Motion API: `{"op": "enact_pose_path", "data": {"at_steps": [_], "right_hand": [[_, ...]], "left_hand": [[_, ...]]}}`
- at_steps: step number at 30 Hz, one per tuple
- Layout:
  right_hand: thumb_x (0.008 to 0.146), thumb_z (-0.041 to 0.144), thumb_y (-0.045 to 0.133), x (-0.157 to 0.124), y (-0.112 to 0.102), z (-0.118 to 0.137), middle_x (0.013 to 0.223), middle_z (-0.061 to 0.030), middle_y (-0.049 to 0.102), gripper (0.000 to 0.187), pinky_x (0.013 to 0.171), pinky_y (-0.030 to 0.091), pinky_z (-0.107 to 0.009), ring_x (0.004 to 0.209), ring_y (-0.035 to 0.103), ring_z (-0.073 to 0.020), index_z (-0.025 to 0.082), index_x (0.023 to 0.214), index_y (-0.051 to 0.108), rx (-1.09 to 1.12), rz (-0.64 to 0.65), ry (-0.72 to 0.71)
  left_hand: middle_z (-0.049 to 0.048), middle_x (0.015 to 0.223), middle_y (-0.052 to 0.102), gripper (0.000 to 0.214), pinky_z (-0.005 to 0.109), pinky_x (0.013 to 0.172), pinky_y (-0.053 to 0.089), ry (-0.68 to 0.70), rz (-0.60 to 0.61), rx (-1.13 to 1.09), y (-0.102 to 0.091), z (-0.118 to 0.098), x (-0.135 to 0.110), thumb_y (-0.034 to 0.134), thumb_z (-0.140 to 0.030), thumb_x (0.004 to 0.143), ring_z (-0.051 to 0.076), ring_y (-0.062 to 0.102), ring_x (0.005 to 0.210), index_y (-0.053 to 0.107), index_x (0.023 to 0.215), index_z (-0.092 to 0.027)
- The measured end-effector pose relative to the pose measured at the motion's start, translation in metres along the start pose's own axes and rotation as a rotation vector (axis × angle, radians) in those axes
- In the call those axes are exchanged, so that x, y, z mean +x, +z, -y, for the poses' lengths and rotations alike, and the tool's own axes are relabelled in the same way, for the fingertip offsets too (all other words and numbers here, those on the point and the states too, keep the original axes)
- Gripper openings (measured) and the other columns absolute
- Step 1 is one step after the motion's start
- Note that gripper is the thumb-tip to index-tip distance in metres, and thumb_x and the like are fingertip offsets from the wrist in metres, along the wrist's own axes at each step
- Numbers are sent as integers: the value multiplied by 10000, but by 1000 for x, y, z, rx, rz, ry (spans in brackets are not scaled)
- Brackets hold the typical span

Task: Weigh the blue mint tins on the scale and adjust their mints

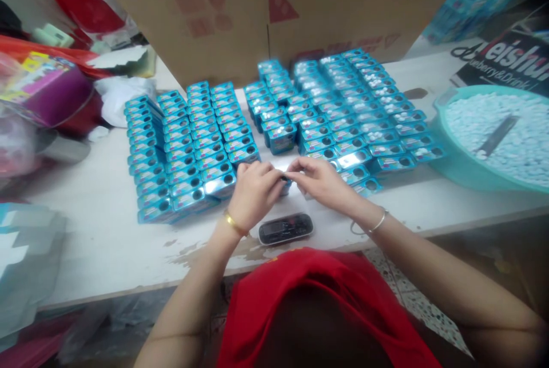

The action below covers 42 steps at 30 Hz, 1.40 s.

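My left hand (pixel 257 189), with a gold bracelet at the wrist, is closed around a small blue box (pixel 285 189) that it mostly hides. At the top of that box, near a dark spot, my right hand (pixel 316 180) has its thumb and fingertips pinched together; what they hold, if anything, is too small to make out. Rows of similar blue boxes (pixel 180 153) with dark round holes stand left of my hands. More rows of blue boxes (pixel 343 119) stand to the right, several with white pieces at their holes.
A green basin (pixel 450 162) full of white pellets, with a dark strip (pixel 497 136) on them, stands at the right. A black oblong case (pixel 286 229) lies near the table's front edge. Behind the rows rises a large cardboard box (pixel 231 30). Bags and packages (pixel 55 90) crowd the left.
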State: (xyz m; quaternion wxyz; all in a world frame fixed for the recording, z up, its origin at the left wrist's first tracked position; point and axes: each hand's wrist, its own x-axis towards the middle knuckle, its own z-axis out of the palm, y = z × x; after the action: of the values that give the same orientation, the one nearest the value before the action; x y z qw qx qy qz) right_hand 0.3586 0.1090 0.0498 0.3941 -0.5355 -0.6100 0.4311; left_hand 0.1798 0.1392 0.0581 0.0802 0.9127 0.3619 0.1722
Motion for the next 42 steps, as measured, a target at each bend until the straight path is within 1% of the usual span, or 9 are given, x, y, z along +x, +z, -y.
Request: {"op": "enact_pose_path", "data": {"at_steps": [5, 11, 18, 27, 30, 33, 35, 39, 42], "right_hand": [[896, 299, 555, 2, -3, 13, 662, 8, 539, 230, 609, 354, -218, 642, 480, -90, 110, 783, 618, -35, -2, -44], [891, 301, 565, 0, -4, 12, 657, 8, 543, 216, 614, 365, -226, 636, 485, -96, 114, 803, 624, -14, -12, -54], [877, 279, 580, 1, -3, 14, 616, 15, 539, 188, 602, 358, -229, 603, 477, -96, 120, 789, 627, -28, -7, -57], [872, 227, 572, 7, 11, 25, 573, 31, 525, 187, 567, 340, -217, 544, 456, -75, 110, 746, 647, -64, 36, -54], [877, 254, 574, 7, 7, 29, 575, 29, 532, 186, 542, 346, -210, 535, 470, -77, 111, 780, 646, 15, -9, -56], [888, 303, 567, 0, -1, 39, 544, 36, 509, 228, 515, 340, -198, 510, 459, -72, 119, 763, 616, 155, -14, 2], [890, 360, 565, -11, -6, 44, 515, 38, 487, 290, 500, 332, -191, 487, 443, -68, 127, 718, 582, 249, 43, 96], [873, 496, 560, -37, -13, 36, 471, 41, 458, 387, 444, 268, -178, 436, 393, -60, 135, 735, 563, 346, 160, 327], [834, 597, 560, -56, -22, 19, 429, 51, 421, 461, 411, 212, -177, 387, 335, -50, 143, 751, 546, 374, 170, 429]], "left_hand": [[41, 934, 671, 190, 347, 787, 350, -107, -143, -89, -14, 9, -12, 523, -326, 911, 186, 588, 910, 650, 989, -207], [29, 858, 670, 133, 291, 777, 436, -301, -337, -221, -17, 28, -59, 568, -274, 882, 153, 601, 812, 662, 882, -181], [26, 794, 637, 124, 249, 693, 440, -366, -246, -350, 11, 28, -98, 561, -242, 883, 121, 559, 725, 652, 855, -163], [26, 791, 629, 150, 248, 695, 441, -399, -256, -356, 13, 32, -104, 543, -260, 897, 124, 558, 730, 647, 849, -164], [55, 898, 629, 199, 283, 769, 460, -354, -254, -315, 12, 29, -96, 551, -305, 892, 157, 575, 826, 634, 1015, -173], [137, 1186, 561, 576, 399, 960, 409, -211, -232, -165, 11, 20, -76, 632, -408, 825, 256, 519, 1103, 462, 1321, -170], [171, 1291, 505, 738, 451, 998, 368, -115, -140, -71, 11, 13, -57, 661, -443, 788, 304, 463, 1196, 359, 1396, -155], [99, 1066, 632, 416, 404, 840, 433, 2, 115, -21, 6, 14, -16, 599, -290, 830, 249, 579, 985, 508, 1223, -188], [77, 1058, 634, 332, 376, 842, 447, 33, 30, -33, -15, 40, 20, 577, -246, 833, 229, 580, 977, 532, 1158, -199]]}}
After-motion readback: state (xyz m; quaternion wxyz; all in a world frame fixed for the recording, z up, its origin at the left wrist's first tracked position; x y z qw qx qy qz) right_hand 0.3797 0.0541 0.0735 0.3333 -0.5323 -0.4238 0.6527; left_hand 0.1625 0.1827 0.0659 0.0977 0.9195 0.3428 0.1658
